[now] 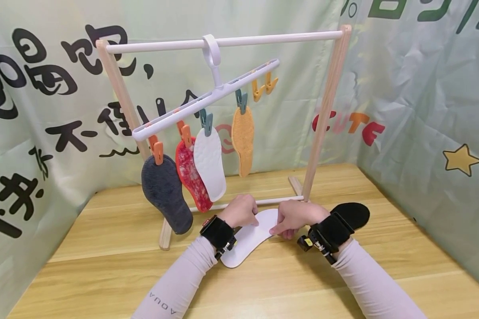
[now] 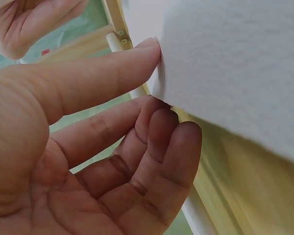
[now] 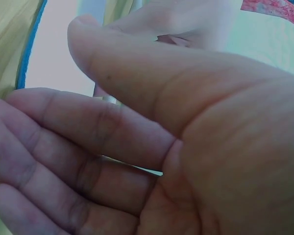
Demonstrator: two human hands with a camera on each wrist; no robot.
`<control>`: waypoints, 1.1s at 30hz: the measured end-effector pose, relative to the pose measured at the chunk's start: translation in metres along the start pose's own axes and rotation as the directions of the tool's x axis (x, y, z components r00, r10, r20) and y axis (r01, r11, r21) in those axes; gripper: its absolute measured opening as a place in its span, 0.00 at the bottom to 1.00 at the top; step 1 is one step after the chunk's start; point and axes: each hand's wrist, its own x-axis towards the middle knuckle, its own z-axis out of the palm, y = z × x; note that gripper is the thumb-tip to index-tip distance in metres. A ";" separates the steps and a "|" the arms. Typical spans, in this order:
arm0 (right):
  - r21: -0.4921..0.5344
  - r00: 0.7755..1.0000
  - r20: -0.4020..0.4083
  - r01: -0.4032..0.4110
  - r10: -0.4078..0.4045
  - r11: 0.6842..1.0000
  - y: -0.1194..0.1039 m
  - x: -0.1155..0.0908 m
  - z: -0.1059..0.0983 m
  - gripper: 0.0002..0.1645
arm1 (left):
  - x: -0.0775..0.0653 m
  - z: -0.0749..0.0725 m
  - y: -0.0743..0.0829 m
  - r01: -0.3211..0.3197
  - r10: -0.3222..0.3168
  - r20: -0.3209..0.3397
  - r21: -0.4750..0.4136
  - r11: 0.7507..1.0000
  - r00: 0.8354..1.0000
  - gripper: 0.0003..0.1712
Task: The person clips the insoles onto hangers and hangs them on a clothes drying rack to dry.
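Note:
A white insole (image 1: 243, 248) lies slanted low over the table between both hands. My left hand (image 1: 241, 210) pinches its far edge, thumb on the white face and curled fingers underneath, as the left wrist view shows along the insole's rim (image 2: 235, 63). At the right edge, my right hand (image 1: 297, 217) holds the same insole with the thumb on top and fingers below. In the right wrist view the insole (image 3: 59, 54) shows a blue side edge. Beyond the right wrist lies a black insole (image 1: 353, 215), partly covered by the wrist strap.
A wooden rack (image 1: 327, 110) carries a tilted white clip hanger (image 1: 217, 93). From it hang a dark grey insole (image 1: 163, 195), a red one (image 1: 189, 173), a white one (image 1: 209, 164) and an orange one (image 1: 243, 137). Two yellow clips (image 1: 257, 91) hold nothing.

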 end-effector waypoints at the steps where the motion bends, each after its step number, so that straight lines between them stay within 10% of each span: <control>1: -0.001 1.000 -0.001 0.000 0.000 1.000 0.000 0.000 0.000 0.23 | -0.003 -0.004 0.004 0.001 -0.001 -0.001 -0.001 1.000 1.000 0.27; 33: -0.003 1.000 -0.001 0.026 -0.026 1.000 0.003 0.003 0.000 0.21 | -0.015 -0.025 0.017 0.002 -0.002 -0.010 -0.045 0.999 1.000 0.14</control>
